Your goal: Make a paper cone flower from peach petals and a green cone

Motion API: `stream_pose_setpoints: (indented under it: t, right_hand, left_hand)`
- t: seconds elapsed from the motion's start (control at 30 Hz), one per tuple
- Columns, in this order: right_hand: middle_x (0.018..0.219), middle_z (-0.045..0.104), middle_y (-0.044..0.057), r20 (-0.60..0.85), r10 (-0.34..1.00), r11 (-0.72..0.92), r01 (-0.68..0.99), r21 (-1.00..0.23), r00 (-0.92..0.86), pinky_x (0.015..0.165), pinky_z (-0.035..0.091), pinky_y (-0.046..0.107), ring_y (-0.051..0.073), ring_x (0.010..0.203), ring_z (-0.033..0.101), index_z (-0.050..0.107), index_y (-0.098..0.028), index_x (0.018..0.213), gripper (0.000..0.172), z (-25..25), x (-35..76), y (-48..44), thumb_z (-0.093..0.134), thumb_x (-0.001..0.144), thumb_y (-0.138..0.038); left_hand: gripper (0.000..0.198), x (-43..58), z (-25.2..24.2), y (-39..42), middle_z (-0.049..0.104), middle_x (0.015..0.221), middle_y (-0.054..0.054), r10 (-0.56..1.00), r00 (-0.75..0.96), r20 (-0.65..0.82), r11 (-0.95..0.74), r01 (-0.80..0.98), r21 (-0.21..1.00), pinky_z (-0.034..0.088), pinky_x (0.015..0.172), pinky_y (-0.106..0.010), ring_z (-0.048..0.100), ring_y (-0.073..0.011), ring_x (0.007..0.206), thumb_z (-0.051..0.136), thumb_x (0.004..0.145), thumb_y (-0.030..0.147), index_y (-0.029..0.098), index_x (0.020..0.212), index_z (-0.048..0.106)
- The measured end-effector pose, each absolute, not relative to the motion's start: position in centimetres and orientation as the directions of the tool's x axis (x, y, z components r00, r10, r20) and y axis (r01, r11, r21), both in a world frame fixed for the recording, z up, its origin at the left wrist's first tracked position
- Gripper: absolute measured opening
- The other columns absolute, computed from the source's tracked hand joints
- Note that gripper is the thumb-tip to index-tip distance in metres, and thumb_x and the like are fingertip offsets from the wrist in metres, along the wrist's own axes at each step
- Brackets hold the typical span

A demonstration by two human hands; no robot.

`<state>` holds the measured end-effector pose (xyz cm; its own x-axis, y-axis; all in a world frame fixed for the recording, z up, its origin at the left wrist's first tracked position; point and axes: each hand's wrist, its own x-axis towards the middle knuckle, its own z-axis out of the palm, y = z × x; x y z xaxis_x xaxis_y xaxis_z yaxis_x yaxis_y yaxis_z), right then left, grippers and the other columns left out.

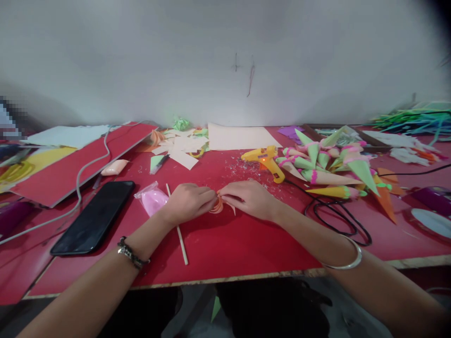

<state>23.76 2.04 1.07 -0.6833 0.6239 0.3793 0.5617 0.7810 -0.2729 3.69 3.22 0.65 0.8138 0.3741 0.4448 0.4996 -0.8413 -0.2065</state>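
Both hands meet over the middle of the red table [225, 253]. Between them is a small orange piece with curled, layered strips [216, 206], partly hidden by the fingers. My left hand [188, 203] is closed, its fingertips pinching the piece from the left. From the right, my right hand [252, 199] holds it with thumb and fingers pressed together. A thin white stick [182, 246] lies under my left wrist. Beside that hand is a clear bag with something pink [153, 198] in it.
A yellow glue gun [262, 159] with a black cord lies behind my right hand, near a pile of green and pink paper cones [317, 162]. At left are a black phone [95, 218] and a white cable [79, 180]. Paper sheets [243, 137] lie along the wall.
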Motion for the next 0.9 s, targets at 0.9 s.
stream_pose_setpoints:
  t: [0.9]
  right_hand:
    - [0.080, 0.064, 0.005, 0.231, 0.617, 0.787, 0.597, -0.157, -0.752, 0.060, 0.032, 0.023, 0.015, 0.073, 0.055, 0.059, -0.014, 0.087, 0.019, 1.31, 23.63, 2.25, 0.041, 0.086, -0.021]
  left_hand:
    - [0.028, 3.59, 0.84, 3.16, 0.054, 0.070, 0.000, 0.380, 0.830, 0.408, -0.841, 0.494, -0.222, 0.032, 0.052, -0.021, 0.047, -0.0092, 0.058, 0.034, 0.087, 0.028, 0.019, 0.075, 0.057]
